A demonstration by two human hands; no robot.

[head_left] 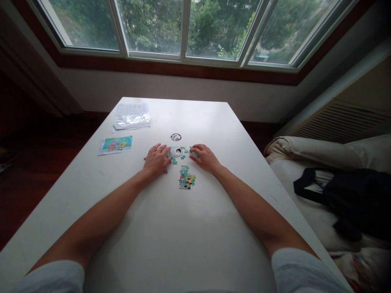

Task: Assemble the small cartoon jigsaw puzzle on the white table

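Note:
My left hand (157, 159) rests on the white table with its fingers spread, touching loose jigsaw pieces (174, 161) at its fingertips. Opposite it, my right hand (204, 156) lies with fingers stretched out over a few more teal pieces, partly hidden under them. Between the two hands, more small pieces lie scattered around a round metal fitting (176, 151) in the tabletop. Closer to me sits a joined section of the puzzle (186, 178), showing a yellow cartoon figure on a teal ground.
A printed reference picture (116, 145) lies at the left of the white table (195, 240). Behind it is a clear plastic bag (132, 116) on paper. Beyond the fitting is a round hole (176, 137). At right, a pale sofa (317, 154) bears a dark bag (360, 199).

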